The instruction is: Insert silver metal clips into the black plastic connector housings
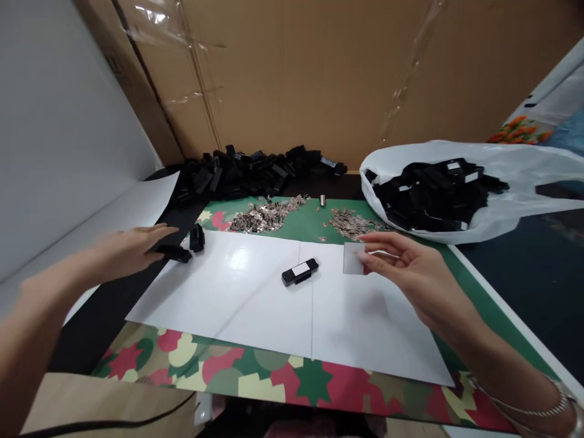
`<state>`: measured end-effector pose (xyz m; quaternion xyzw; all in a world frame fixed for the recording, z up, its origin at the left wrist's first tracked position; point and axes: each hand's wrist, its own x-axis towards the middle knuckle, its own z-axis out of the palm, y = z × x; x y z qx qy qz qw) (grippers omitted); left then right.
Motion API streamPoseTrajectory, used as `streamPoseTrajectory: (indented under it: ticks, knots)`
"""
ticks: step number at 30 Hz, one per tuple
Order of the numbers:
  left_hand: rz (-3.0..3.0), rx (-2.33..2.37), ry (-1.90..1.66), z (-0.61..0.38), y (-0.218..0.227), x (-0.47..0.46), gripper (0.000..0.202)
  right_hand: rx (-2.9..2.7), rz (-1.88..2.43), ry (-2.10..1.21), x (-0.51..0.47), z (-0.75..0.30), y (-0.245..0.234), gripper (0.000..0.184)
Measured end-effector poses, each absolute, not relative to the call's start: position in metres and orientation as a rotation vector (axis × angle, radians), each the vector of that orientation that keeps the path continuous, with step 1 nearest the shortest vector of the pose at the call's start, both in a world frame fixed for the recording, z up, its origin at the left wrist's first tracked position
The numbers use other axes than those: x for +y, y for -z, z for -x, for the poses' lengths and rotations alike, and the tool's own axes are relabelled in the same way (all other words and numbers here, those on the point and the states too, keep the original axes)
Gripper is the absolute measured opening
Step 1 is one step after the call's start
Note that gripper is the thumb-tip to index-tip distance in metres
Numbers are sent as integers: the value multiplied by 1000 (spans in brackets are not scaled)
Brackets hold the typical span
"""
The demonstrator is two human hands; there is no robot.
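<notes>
My right hand (401, 261) pinches a small translucent square sheet (352, 258) by its right edge, held above the right part of the white paper (255, 304). A black plastic casing with a white label (300, 271) lies on the paper's middle, left of that hand. My left hand (132, 252) is over the paper's left side with its fingers stretched out. Its thumb is close to a black casing (176, 253); whether they touch I cannot tell. Just beyond, another black casing (197, 238) sits at the paper's corner.
Many black casings (255, 167) are heaped at the back. A white plastic bag (497, 225) at right holds more. Two piles of small metal pieces (269, 214) and a little metal cup (322, 200) lie on green patterned paper. Cardboard (292, 79) stands behind.
</notes>
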<state>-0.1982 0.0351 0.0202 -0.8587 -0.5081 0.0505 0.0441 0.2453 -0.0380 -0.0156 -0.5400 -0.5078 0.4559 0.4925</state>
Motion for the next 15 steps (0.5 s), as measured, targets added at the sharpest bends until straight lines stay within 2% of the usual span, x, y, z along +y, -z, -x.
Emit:
streamPoseTrajectory:
  ticks: [4, 7, 11, 13, 15]
  knots:
    - [2681, -1776, -137, 208, 4, 38, 44, -1286, 1316, -1082, -38, -247, 14, 28]
    - [2581, -1897, 31, 192, 2, 23, 46, -1457, 1317, -942, -37, -248, 15, 29]
    - [2419, -2057, 125, 159, -27, -3, 49, -2043, 1253, -384, -27, -234, 18, 38]
    - [2538, -2106, 184, 139, -41, -13, 51, -2335, 1179, -101, -18, -219, 19, 33]
    - [2690, -2155, 291, 118, -47, -22, 52, -2555, 1087, 13, -9, -202, 16, 26]
